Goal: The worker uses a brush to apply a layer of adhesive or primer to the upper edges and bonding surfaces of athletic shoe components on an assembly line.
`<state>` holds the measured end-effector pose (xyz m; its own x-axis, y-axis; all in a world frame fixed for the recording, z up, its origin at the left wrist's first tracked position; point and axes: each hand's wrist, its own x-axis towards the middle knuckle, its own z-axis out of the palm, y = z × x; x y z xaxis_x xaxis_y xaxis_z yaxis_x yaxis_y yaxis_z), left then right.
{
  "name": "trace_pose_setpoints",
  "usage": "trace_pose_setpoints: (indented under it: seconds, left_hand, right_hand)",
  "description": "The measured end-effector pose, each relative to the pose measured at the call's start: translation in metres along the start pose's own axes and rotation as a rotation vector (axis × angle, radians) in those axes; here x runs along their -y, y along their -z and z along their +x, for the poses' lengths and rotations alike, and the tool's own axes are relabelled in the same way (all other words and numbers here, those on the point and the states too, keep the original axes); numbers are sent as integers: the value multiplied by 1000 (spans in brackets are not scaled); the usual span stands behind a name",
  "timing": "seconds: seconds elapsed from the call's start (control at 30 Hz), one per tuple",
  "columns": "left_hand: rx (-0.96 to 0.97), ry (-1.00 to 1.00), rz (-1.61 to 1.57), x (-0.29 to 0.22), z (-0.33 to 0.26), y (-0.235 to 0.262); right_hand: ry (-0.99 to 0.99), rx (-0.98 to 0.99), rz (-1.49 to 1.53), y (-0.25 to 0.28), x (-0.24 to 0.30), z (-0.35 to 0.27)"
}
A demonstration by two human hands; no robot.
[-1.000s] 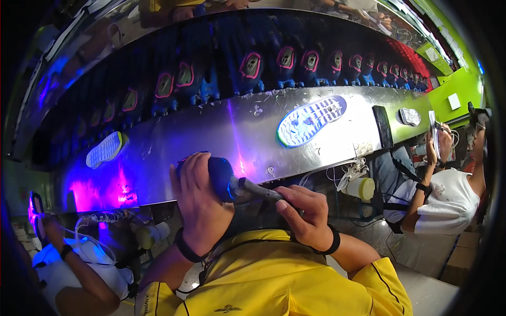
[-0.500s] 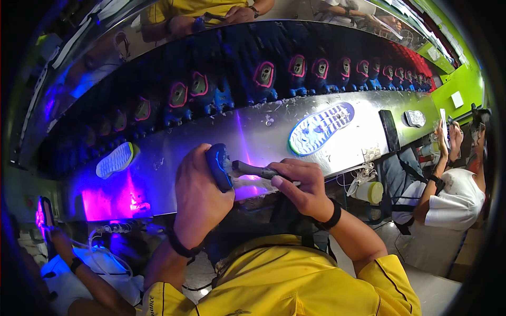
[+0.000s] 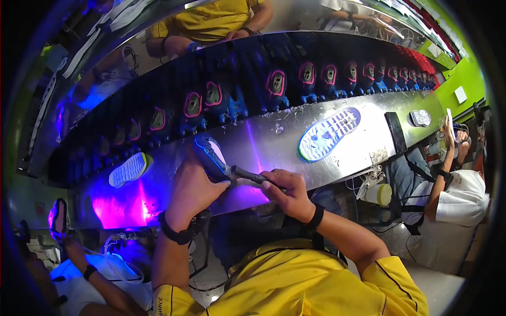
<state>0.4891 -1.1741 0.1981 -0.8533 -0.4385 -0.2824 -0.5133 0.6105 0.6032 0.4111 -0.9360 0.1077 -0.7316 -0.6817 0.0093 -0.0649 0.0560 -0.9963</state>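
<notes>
My left hand (image 3: pixel 191 187) is wrapped round a dark shoe upper (image 3: pixel 208 152) and holds it up over the metal bench, its pale bottom partly showing inside a glowing blue edge line. A dark-handled brush (image 3: pixel 249 175) is gripped between the thumb and fingers of my right hand (image 3: pixel 290 196). The brush's head reaches the near end of the shoe, close to my left thumb; its bristles are hard to make out. Beyond my right hand, a white and blue shoe sole (image 3: pixel 329 134) lies tread up on the bench.
Another pale sole (image 3: pixel 128 169) lies left on the bench (image 3: pixel 284 150). Several pink-rimmed shoes on lasts (image 3: pixel 275 82) pass in a row behind. A black bar (image 3: pixel 395 131) crosses the bench at right. Co-workers sit at both sides; a pale yellow container (image 3: pixel 378 194) is below the bench edge.
The shoe upper has turned, so more of its pale bottom shows. The brush has shifted from its middle to its near end. The view has shifted slightly, and the lasts appear farther right.
</notes>
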Motion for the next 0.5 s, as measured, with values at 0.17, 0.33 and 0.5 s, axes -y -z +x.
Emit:
trace_pose_setpoints:
  seconds: [0.17,0.33,0.5]
  left_hand:
    - [7,-81,53,42,2,1]
    - [-156,-78,-189,60,-10,-8]
    - [-50,-73,-595,79,-29,-22]
  right_hand:
    - [-26,-4,-171,-7,-7,-7]
    - [-98,-20,-201,-6,6,-11]
    - [-170,28,-124,4,43,-7]
